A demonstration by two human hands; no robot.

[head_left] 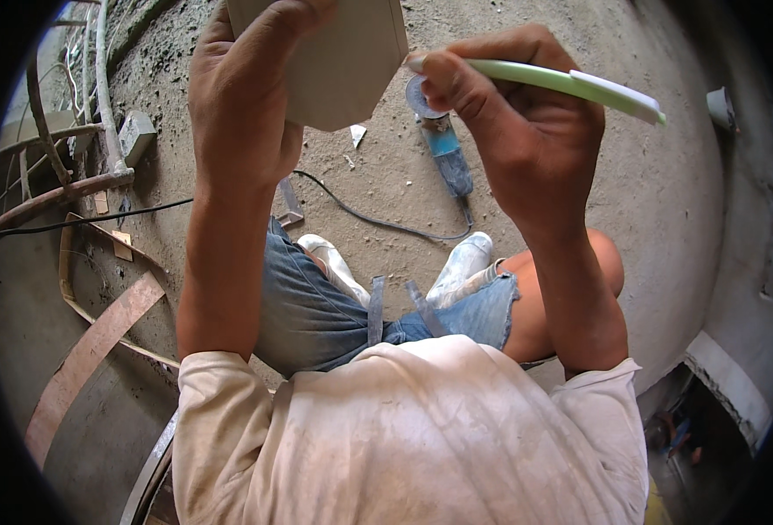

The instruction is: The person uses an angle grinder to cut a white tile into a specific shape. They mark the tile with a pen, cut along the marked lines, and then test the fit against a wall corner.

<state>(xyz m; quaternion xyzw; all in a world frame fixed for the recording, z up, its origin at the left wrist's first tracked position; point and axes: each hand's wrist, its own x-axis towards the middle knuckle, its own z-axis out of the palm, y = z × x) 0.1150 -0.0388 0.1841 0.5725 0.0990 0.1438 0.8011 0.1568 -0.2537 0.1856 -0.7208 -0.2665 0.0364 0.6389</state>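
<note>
l. hand [239,109]: fingers gripping grey tile [342,74], thumb laid along the face, other fingers mostly hidden behind. tile pos.: held up at far side of view, centre-left, above floor; far end cut off by view edge; near corners clipped at an angle.

r. hand [539,131]: thumb & fingers pinched on green-and-white pen [566,80], tip directed left at tile's right edge; contact vs. small gap: can't tell.

floor [369,197], dusty w/ debris: angle grinder [445,150], blue & dark body, disc end far, partly hidden by r. hand fingertips; black cord [373,221] runs from its near end to left. white shard [357,135] lies near tile's lower edge in view.

left side: rusty metal frame [62,188], grey block [137,136] just beside it; curved brownish strip [97,354] nearer.

right side, far: white cup-shaped item [720,108], kind unclear.

near, centre: person's white shoes [463,262], torn denim [316,311], stained pale shirt [421,429].
</note>
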